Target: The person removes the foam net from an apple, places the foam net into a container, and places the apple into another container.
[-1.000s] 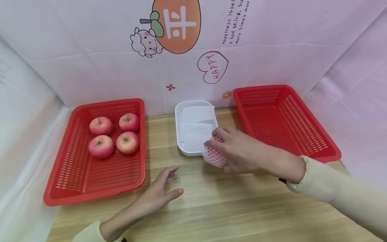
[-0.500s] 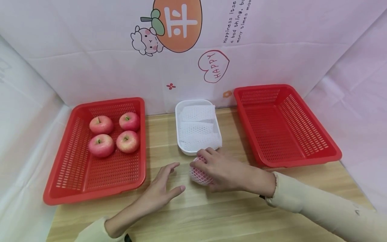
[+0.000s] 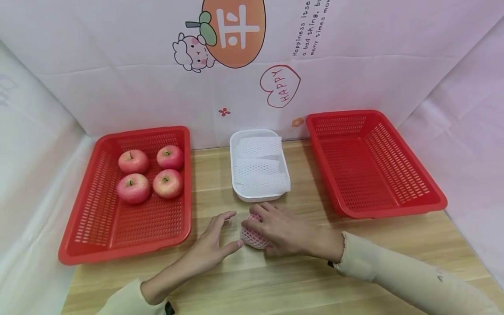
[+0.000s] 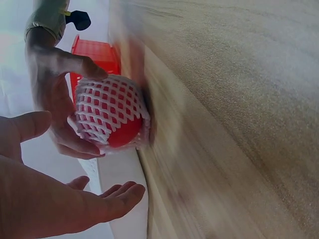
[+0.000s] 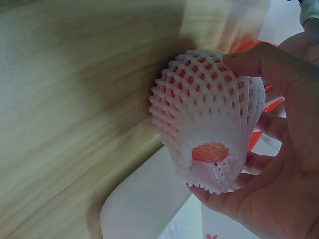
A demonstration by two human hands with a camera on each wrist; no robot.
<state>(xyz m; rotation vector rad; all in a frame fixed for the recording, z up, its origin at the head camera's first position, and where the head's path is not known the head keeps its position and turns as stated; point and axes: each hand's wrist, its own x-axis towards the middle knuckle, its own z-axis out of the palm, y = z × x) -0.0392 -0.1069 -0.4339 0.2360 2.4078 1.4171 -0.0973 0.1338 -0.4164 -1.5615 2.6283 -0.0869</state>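
Note:
My right hand point(image 3: 281, 229) grips an apple point(image 3: 253, 234) wrapped in a white foam net sleeve point(image 5: 204, 94), low over the wooden table in front of the white tray. In the right wrist view the thumb and fingers curl round the netting, and a patch of bare apple shows through the sleeve's opening. The left wrist view shows a larger bare red part of the apple point(image 4: 124, 133) at the other end. My left hand point(image 3: 208, 247) is just left of the apple, fingers spread and thumb pointing toward it, holding nothing.
The white tray point(image 3: 233, 175) holds several flat foam net sleeves point(image 3: 260, 146). At left, a red basket point(image 3: 118, 256) contains several bare apples point(image 3: 134, 188). Another red basket point(image 3: 370, 166) stands at right, with nothing in it. A printed white cloth point(image 3: 138, 96) hangs behind the table point(image 3: 252, 288).
My right hand has carried the netted apple left and nearer to me, from beside the tray's front corner to beside my left hand. The left hand has hardly moved.

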